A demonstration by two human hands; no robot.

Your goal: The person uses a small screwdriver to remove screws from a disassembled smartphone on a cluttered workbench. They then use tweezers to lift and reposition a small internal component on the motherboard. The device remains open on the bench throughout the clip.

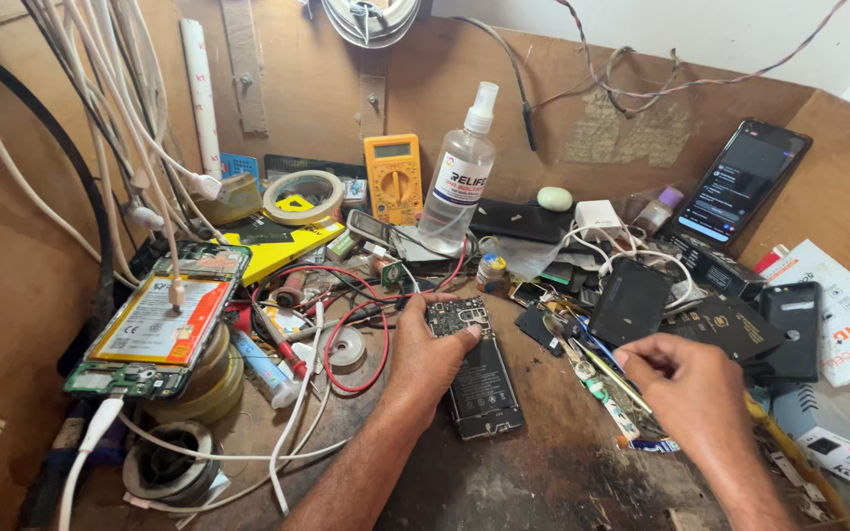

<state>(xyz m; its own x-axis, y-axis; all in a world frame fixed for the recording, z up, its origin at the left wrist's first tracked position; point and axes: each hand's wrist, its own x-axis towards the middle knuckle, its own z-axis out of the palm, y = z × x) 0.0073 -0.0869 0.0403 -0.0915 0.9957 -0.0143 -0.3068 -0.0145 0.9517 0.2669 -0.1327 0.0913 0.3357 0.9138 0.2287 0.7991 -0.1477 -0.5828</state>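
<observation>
Left hand [432, 356] steadies opened phone [474, 369] on bench [533, 482]; right hand [686, 385] pinched among tools [602, 379] beside it; multimeter [393, 177] behind.

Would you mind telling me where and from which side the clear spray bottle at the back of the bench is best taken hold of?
Probably grip the spray bottle around its round middle body, coming from the front. It stands upright, its nozzle end is narrow, and the yellow multimeter crowds its left side. The left hand rests on the opened phone, so the right hand looks freer to reach.
</observation>
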